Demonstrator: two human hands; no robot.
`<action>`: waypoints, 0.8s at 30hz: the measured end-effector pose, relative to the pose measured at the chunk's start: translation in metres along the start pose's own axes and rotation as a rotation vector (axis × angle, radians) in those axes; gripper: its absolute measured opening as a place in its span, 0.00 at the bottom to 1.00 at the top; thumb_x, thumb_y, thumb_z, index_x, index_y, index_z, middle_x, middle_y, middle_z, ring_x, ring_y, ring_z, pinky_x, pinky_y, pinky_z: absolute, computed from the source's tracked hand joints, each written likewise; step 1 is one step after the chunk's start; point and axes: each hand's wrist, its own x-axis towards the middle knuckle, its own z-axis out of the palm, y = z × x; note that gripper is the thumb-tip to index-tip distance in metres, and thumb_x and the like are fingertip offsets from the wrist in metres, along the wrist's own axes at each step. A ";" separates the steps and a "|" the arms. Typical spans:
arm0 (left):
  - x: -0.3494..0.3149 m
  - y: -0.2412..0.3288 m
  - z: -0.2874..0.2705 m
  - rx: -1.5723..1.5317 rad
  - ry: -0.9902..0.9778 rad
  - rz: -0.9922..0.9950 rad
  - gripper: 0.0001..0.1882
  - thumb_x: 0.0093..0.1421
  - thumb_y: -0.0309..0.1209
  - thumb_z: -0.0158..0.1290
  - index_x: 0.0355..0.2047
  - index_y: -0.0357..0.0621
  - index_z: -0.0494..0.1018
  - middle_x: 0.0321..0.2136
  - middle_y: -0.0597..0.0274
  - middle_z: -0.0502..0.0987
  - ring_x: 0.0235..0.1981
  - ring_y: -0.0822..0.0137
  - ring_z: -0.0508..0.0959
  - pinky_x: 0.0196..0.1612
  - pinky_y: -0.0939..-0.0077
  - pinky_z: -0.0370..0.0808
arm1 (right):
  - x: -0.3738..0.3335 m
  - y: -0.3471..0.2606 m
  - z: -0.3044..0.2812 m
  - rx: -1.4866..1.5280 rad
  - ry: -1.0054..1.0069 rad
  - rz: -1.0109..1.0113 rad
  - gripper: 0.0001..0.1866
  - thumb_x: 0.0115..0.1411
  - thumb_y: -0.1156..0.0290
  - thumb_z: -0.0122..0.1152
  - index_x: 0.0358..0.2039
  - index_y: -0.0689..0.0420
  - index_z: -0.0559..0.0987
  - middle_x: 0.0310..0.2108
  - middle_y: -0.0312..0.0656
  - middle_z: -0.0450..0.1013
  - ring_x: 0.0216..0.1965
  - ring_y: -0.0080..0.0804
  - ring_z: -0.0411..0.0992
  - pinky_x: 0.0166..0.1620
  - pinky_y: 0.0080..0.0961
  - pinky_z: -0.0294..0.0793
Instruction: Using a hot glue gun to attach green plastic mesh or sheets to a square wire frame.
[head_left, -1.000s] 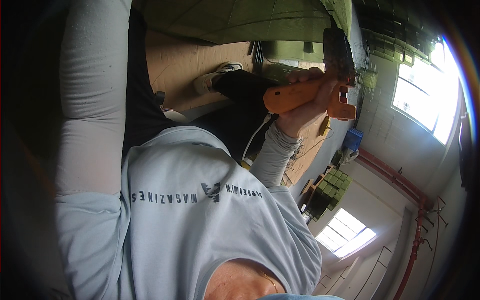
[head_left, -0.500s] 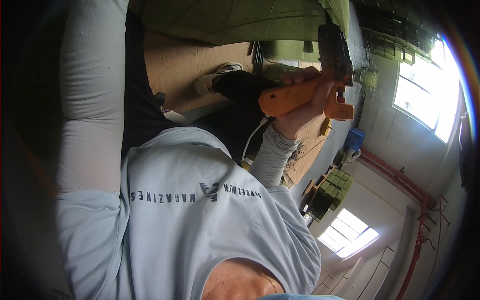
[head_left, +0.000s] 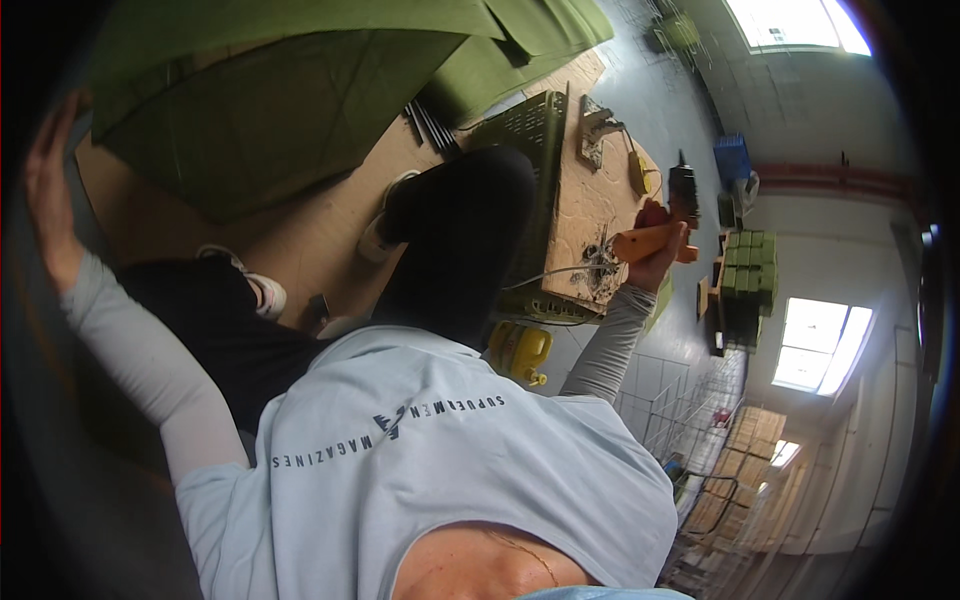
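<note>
My right hand (head_left: 655,250) is wrapped round the handle of an orange hot glue gun (head_left: 645,242) with a blackened front and a thin pointed nozzle. The gun is held over the right edge of a wooden board (head_left: 570,235), which has dark stringy residue (head_left: 598,265) on it. Out at the far left, my left hand (head_left: 50,190) has its fingers stretched, close to the edge of a large green sheet-like piece (head_left: 260,120). Whether those fingers touch the piece I cannot tell.
The board lies on a green plastic crate (head_left: 545,130). A metal stand (head_left: 592,135) and a yellow item (head_left: 640,172) are on it. Black sticks (head_left: 432,128) lie beyond my knee. A yellow jug (head_left: 520,350) stands near my right side. Wire racks (head_left: 665,400) and stacked green boxes (head_left: 750,270) are farther right.
The glue gun has moved right, away from the green piece, still in my right hand. My left arm has lowered, bringing that hand into view at the left. The whole view has shifted.
</note>
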 end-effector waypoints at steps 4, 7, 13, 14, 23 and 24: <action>-0.013 -0.010 -0.014 -0.010 -0.078 0.058 0.17 0.64 0.33 0.45 0.49 0.39 0.73 0.50 0.55 0.73 0.55 0.66 0.69 0.61 0.72 0.58 | 0.014 0.067 -0.064 0.152 0.103 0.191 0.22 0.57 0.55 0.61 0.46 0.56 0.72 0.40 0.44 0.75 0.41 0.36 0.74 0.46 0.34 0.76; -0.027 -0.005 -0.011 0.052 -0.088 0.092 0.14 0.63 0.31 0.48 0.46 0.40 0.76 0.48 0.56 0.74 0.55 0.65 0.69 0.61 0.69 0.58 | 0.037 0.109 -0.084 0.274 0.228 0.229 0.19 0.56 0.60 0.63 0.43 0.55 0.72 0.39 0.41 0.74 0.41 0.36 0.74 0.44 0.36 0.77; -0.045 0.013 -0.001 -0.104 -0.055 0.062 0.09 0.60 0.26 0.50 0.39 0.44 0.78 0.48 0.57 0.74 0.57 0.62 0.68 0.63 0.65 0.57 | 0.116 0.155 -0.093 0.413 0.016 0.269 0.18 0.54 0.57 0.65 0.41 0.51 0.74 0.37 0.37 0.75 0.37 0.33 0.75 0.42 0.30 0.77; -0.048 0.015 0.000 -0.090 -0.056 0.056 0.09 0.59 0.25 0.51 0.39 0.44 0.78 0.49 0.57 0.74 0.57 0.62 0.67 0.63 0.65 0.57 | 0.128 0.163 -0.095 0.398 0.115 0.262 0.18 0.54 0.56 0.65 0.41 0.51 0.74 0.37 0.38 0.75 0.36 0.33 0.75 0.41 0.31 0.78; -0.066 0.027 -0.002 0.023 0.041 -0.033 0.10 0.54 0.22 0.52 0.35 0.44 0.79 0.52 0.56 0.71 0.59 0.60 0.65 0.62 0.64 0.57 | 0.180 0.219 -0.119 0.457 0.217 0.278 0.21 0.55 0.56 0.62 0.46 0.52 0.72 0.42 0.39 0.72 0.40 0.34 0.73 0.45 0.34 0.75; -0.066 0.027 -0.002 0.010 0.032 -0.056 0.09 0.53 0.22 0.52 0.34 0.43 0.78 0.53 0.55 0.71 0.59 0.60 0.65 0.61 0.65 0.58 | 0.179 0.222 -0.119 0.460 0.232 0.275 0.21 0.56 0.56 0.62 0.46 0.52 0.72 0.42 0.39 0.72 0.41 0.34 0.73 0.45 0.34 0.75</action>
